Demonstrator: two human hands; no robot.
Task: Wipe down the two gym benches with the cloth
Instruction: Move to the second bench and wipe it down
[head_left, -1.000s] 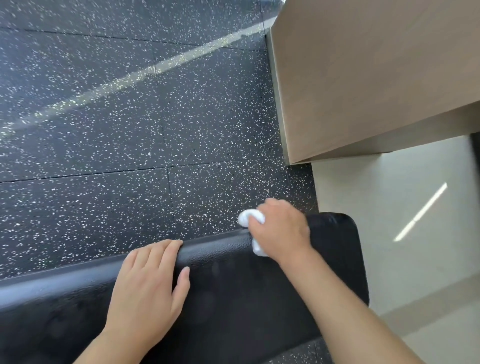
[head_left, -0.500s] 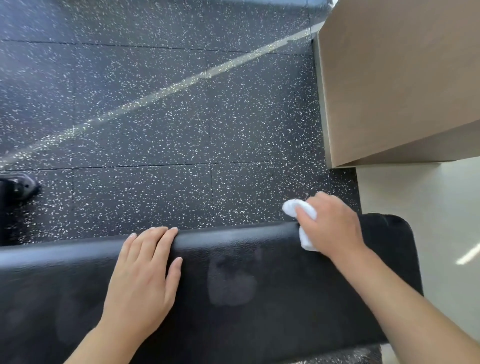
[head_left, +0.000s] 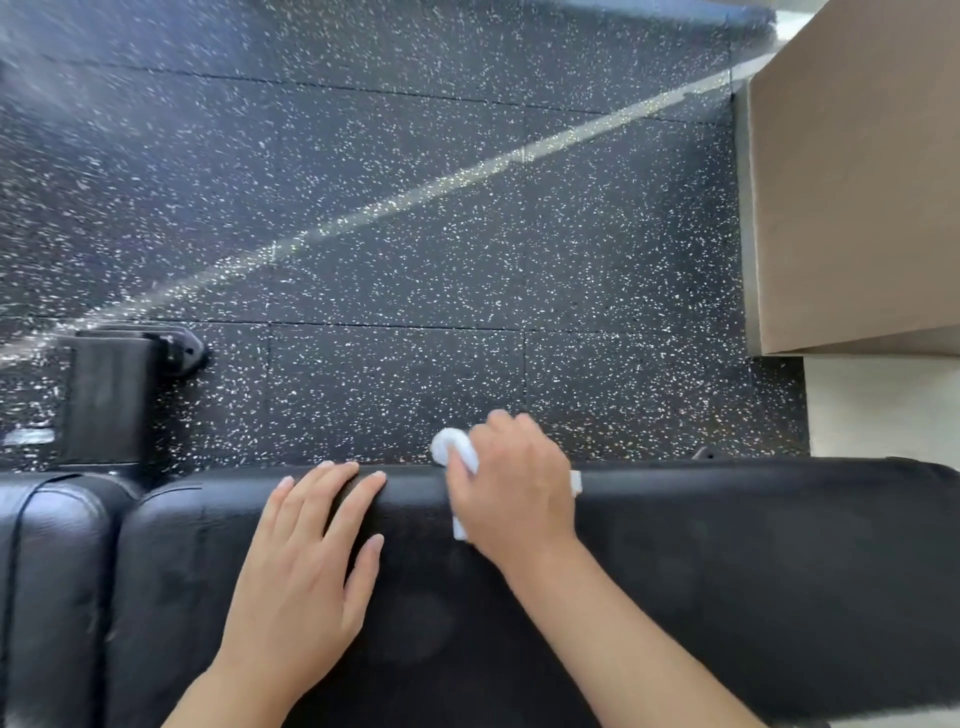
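While the right hand (head_left: 514, 488) bunches a small white cloth (head_left: 456, 451) under curled fingers and presses it onto the far edge of a black padded gym bench (head_left: 727, 571), the left hand (head_left: 306, 577) lies flat and open just beside it, fingers straight and reaching the same edge, holding nothing. That flat palm appears to steady the person leaning over the pad, and the balled cloth gives a firm wad for rubbing the rim. One cloth is in view and two hands. The bench pad shows two cushion sections, the long one under the hands and a shorter one (head_left: 52, 597) at the left across a seam; whether a second bench stands nearby cannot be told. Beyond lie speckled rubber floor tiles (head_left: 415, 234), one black bench foot (head_left: 109, 395), and one tan wooden box (head_left: 857, 182).
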